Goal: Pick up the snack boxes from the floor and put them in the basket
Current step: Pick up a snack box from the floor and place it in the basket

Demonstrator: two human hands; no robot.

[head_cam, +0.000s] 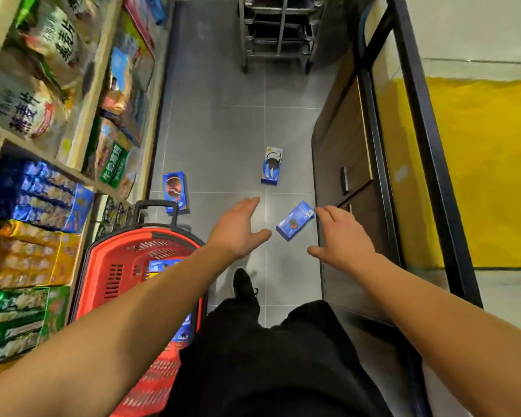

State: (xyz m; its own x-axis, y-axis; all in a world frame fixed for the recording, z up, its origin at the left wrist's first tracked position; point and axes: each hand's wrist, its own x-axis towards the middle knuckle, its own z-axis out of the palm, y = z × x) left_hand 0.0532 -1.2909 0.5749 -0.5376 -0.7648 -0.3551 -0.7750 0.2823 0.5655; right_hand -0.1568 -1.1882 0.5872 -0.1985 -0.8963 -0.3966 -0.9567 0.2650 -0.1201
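Head view: three snack boxes (295,220) on floor; left grip (238,228), right grip (342,239) spread, empty

three floor boxes (295,220), one basket (103,251), two hands (238,228)

Looking down a narrow shop aisle with a grey tiled floor (223,139). Three blue cardboard snack boxes on it: one mid-frame, tilted (295,221), between the open, empty left hand (238,228) and right hand (342,240); one above (271,167); one left (176,191). Red plastic basket (103,272) at lower left, blue boxes inside. Snack shelves (42,115) along the left edge.
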